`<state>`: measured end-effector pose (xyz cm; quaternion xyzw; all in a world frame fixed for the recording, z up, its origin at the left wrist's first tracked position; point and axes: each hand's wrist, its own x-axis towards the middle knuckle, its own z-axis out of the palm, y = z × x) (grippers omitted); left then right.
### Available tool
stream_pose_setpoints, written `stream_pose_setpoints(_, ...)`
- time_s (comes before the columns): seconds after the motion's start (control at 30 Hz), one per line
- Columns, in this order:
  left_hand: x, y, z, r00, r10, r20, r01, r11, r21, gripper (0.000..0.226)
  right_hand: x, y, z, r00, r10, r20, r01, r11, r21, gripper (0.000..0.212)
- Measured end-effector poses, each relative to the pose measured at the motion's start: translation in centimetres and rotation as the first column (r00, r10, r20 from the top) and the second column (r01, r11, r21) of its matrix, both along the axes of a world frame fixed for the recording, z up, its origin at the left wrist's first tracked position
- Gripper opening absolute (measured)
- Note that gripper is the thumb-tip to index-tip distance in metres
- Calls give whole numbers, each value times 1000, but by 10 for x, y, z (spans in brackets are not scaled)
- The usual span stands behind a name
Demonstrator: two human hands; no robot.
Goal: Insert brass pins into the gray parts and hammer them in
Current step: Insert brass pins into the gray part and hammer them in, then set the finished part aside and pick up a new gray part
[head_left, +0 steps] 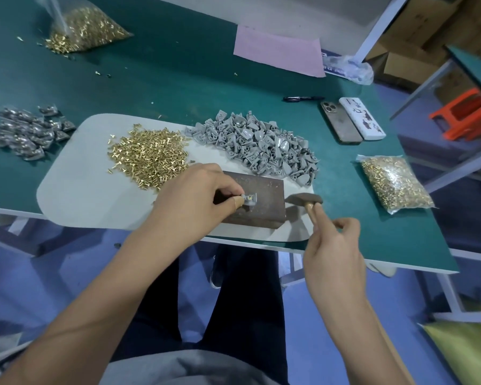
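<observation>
On the dark brown rectangular metal plate (264, 201), the left hand (195, 201) is pinching a small gray plastic part (250, 200) between thumb and curled fingers, pressing it flat near the plate's middle. A brass pin (250, 198) is sitting in the part with its bright head facing up; which way the part's own long axis is running is too small to tell. The right hand (334, 247) is gripping the wooden handle of a small hammer (306, 201), fingers curled round it; the handle is running from the hand up and leftward, and the dark head is lying across it, hovering just off the plate's right edge, apart from the part.

The plate is lying on a pale gray rounded mat (75, 179) that is overhanging the near edge of the green-topped table (178, 76). Just behind the plate, a heap of loose brass pins (149, 159) is lying on the left and a heap of gray plastic parts (258, 145) on the right, crowding its far side. To the right of the hammer, green tabletop is lying bare as far as a clear bag of brass pins (395, 184).
</observation>
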<state>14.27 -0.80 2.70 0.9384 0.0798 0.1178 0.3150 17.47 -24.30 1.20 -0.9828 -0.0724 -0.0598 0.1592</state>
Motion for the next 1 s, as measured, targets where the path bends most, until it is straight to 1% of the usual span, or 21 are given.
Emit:
stream_pose_setpoints(0.13, -2, -2, -5, 999, 5, 41, -3, 998, -65, 7, -3, 3, -8, 1000, -2, -11, 1, 999, -33, 54)
stream_pose_setpoints(0.23, -6, -4, -8, 997, 24, 67, -16, 993, -115, 4, -2, 3, -5, 994, -33, 109, 41, 997, -72, 42)
stream_pose_setpoints(0.27, -7, -4, -9, 997, 28, 74, -19, 993, -120, 4, 0, 4, -3, 989, -25, 148, 30, 999, -32, 37)
stream_pose_setpoints(0.33, -10, -3, -9, 995, 31, 92, -19, 991, -134, 3, 2, 14, 1, 980, 80, 181, -108, 982, 153, 31)
stream_pose_setpoints(0.37, -12, -2, -9, 994, 34, 105, -19, 990, -143, 3, 2, 22, 4, 968, 156, 196, -202, 948, 244, 29)
stream_pose_setpoints(0.4, -14, 0, -9, 992, 39, 119, -21, 989, -144, 3, 2, 33, 8, 948, 225, 223, -286, 911, 296, 28)
stream_pose_setpoints(0.43, -16, 3, -8, 990, 46, 132, -27, 990, -140, 2, 2, 45, 10, 923, 288, 256, -359, 883, 303, 27)
stream_pose_setpoints(0.5, -22, 11, -7, 986, 67, 155, -46, 990, -135, 3, 2, 69, 13, 874, 391, 290, -466, 843, 269, 26)
stream_pose_setpoints(0.67, -46, 51, -10, 962, 214, 167, -194, 972, -132, 13, 1, 131, 15, 808, 537, 243, -585, 781, 219, 16)
stream_pose_setpoints(0.77, -69, 81, -15, 936, 316, 157, -296, 945, -140, 12, -8, 173, 12, 763, 611, 210, -646, 721, 249, 12)
stream_pose_setpoints(0.87, -93, 109, -22, 895, 427, 126, -417, 903, -103, 16, -18, 217, 7, 725, 676, 133, -678, 667, 307, 8)
stream_pose_setpoints(0.93, -109, 126, -28, 863, 497, 94, -492, 868, -70, 16, -25, 246, 2, 694, 717, 70, -700, 649, 299, 7)
stream_pose_setpoints(1.0, -122, 142, -35, 824, 564, 61, -561, 826, -57, 10, -32, 272, -2, 654, 755, 36, -732, 621, 281, 8)
